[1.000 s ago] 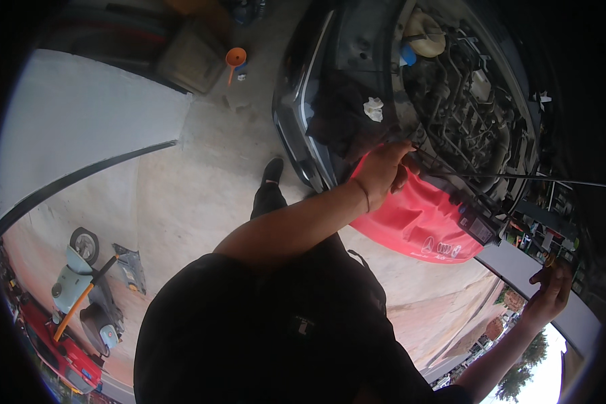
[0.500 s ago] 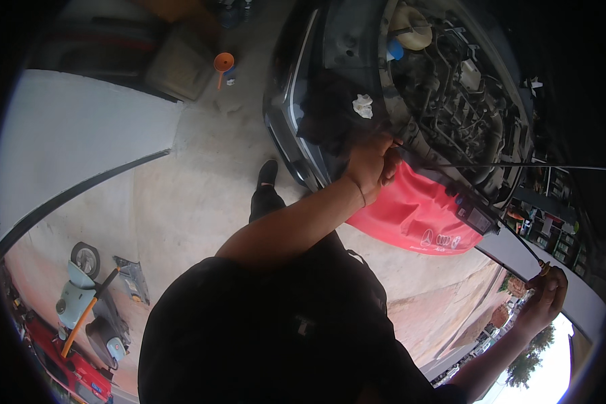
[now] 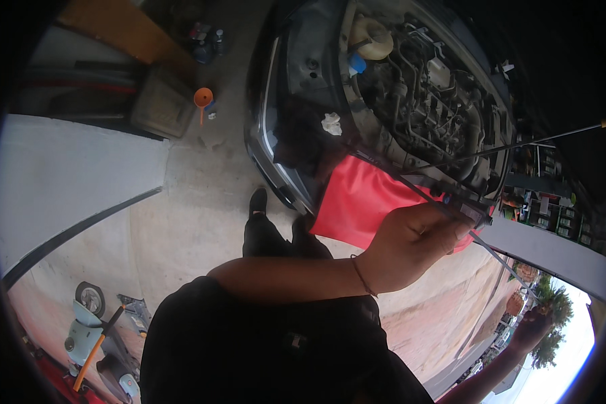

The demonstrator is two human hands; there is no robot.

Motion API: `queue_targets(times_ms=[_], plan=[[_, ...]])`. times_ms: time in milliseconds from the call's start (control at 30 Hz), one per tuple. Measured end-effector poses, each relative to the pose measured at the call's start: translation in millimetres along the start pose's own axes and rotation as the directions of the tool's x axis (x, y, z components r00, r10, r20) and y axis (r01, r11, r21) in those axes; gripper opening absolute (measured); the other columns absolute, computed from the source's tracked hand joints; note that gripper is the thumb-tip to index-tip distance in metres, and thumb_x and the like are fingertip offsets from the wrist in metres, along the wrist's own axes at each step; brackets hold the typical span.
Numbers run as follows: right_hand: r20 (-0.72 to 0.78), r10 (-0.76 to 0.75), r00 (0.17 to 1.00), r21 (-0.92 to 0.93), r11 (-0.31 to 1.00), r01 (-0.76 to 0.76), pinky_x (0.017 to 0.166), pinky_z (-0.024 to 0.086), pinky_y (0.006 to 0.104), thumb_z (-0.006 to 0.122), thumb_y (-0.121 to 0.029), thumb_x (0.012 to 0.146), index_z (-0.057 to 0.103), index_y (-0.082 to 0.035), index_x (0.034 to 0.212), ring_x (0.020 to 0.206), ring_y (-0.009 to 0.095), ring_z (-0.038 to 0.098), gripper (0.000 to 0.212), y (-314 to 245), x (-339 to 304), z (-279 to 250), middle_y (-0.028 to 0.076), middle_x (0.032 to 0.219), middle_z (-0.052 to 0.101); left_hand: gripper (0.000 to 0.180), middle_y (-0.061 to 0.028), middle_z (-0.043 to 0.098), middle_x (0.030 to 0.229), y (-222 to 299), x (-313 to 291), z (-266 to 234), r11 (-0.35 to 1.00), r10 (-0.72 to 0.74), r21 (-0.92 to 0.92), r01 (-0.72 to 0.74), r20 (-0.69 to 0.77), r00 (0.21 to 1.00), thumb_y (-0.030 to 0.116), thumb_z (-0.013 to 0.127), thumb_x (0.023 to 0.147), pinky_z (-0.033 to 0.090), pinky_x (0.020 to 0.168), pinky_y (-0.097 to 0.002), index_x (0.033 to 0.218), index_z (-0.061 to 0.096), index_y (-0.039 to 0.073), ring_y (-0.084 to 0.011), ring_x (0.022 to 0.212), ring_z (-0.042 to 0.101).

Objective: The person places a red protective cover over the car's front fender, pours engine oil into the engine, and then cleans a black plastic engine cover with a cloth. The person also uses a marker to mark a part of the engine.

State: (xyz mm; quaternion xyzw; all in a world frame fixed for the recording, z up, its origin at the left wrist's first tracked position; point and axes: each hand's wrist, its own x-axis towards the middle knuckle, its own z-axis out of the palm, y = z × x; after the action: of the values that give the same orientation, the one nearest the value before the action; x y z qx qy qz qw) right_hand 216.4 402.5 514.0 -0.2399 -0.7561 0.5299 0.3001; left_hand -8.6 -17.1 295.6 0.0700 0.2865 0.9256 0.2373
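A long thin dipstick [image 3: 501, 259] slants from the front edge of an open engine bay [image 3: 424, 94] down to the lower right. My left hand [image 3: 411, 246] pinches its shaft between thumb and curled fingers, above a red fender cover [image 3: 360, 195]. Farther right, my right hand [image 3: 533, 328] is closed round the dipstick's handle end, dark against the bright sky. Beyond my left hand, a dark bottle [image 3: 470, 210] lies on the cover. On the car's black front rests a crumpled white tissue [image 3: 331, 124].
A prop rod [image 3: 539, 141] crosses the engine bay's right side. Left on the floor are an orange funnel [image 3: 203, 97] and a grey bin [image 3: 161, 101]. A light-blue scooter [image 3: 81, 337] stands lower left, beside an orange-handled floor jack [image 3: 97, 347]. Shelves [image 3: 552, 209] line the right.
My left hand has moved right along the dipstick, away from the car's front edge and toward my right hand. My right hand has dropped lower. The view has shifted slightly.
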Motion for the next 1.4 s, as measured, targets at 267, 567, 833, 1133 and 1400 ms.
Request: queue_targets(times_ms=[267, 567, 833, 1133, 1400], plan=[[-0.02, 0.05, 0.999, 0.061, 0.997, -0.049, 0.056, 0.04, 0.0204, 0.044, -0.025, 0.103, 0.055, -0.005, 0.118, 0.072, 0.007, 0.053, 0.027, -0.6, -6.0, 21.6, 0.001, 0.093, 0.061, 0.019, 0.0007, 0.057, 0.073, 3.4, -12.8, 9.4, 0.983, 0.159, 0.08, -0.164, 0.06, 0.985, 0.012, 0.063, 0.095, 0.041, 0.057, -0.021, 0.109, 0.066, 0.0, -0.0026, 0.064, 0.049], [0.262, -0.114, 0.958, 0.223, 0.973, 0.054, 0.076, 0.05, 0.0249, 0.042, -0.016, 0.103, 0.036, -0.001, 0.143, 0.092, 0.013, 0.057, 0.043, 13.5, 3.0, 23.2, 0.008, 0.118, 0.058, 0.014, -0.0049, 0.064, 0.088, 12.4, -21.6, 8.8, 0.975, 0.21, 0.051, -0.218, 0.13, 0.969, 0.003, 0.059, 0.094, 0.047, 0.065, -0.0224, 0.107, 0.064, -0.002, -0.0075, 0.075, 0.059], [0.151, -0.268, 0.952, 0.278, 0.935, 0.219, 0.104, 0.046, 0.0355, 0.041, 0.001, 0.099, 0.023, -0.005, 0.148, 0.113, 0.024, 0.056, 0.052, 15.0, 17.2, 2.5, 0.022, 0.141, 0.043, 0.021, -0.0109, 0.067, 0.105, 11.4, -25.7, 6.3, 0.94, 0.292, 0.116, -0.321, 0.214, 0.932, 0.001, 0.06, 0.093, 0.051, 0.07, -0.0257, 0.113, 0.065, -0.003, -0.0134, 0.079, 0.064], [0.043, -0.232, 0.972, 0.267, 0.94, 0.213, 0.115, 0.037, 0.0389, 0.038, -0.004, 0.102, 0.033, -0.006, 0.146, 0.133, 0.028, 0.044, 0.045, 11.4, 5.1, 5.4, 0.022, 0.149, 0.035, 0.024, -0.0094, 0.064, 0.09, 5.7, -23.2, 10.9, 0.911, 0.336, 0.146, -0.384, 0.276, 0.901, 0.002, 0.062, 0.092, 0.046, 0.068, -0.0301, 0.115, 0.064, -0.002, -0.0147, 0.073, 0.059], [0.44, -0.215, 0.872, 0.509, 0.86, -0.045, 0.116, 0.035, 0.0373, 0.039, -0.009, 0.103, 0.05, -0.008, 0.137, 0.138, 0.028, 0.039, 0.036, 16.1, -4.8, 1.0, 0.02, 0.152, 0.033, 0.024, -0.0078, 0.062, 0.086, -5.4, -16.8, 15.3, 0.921, 0.306, 0.15, -0.359, 0.289, 0.907, 0.0, 0.064, 0.09, 0.044, 0.064, -0.0271, 0.114, 0.064, -0.003, -0.0129, 0.071, 0.058]])
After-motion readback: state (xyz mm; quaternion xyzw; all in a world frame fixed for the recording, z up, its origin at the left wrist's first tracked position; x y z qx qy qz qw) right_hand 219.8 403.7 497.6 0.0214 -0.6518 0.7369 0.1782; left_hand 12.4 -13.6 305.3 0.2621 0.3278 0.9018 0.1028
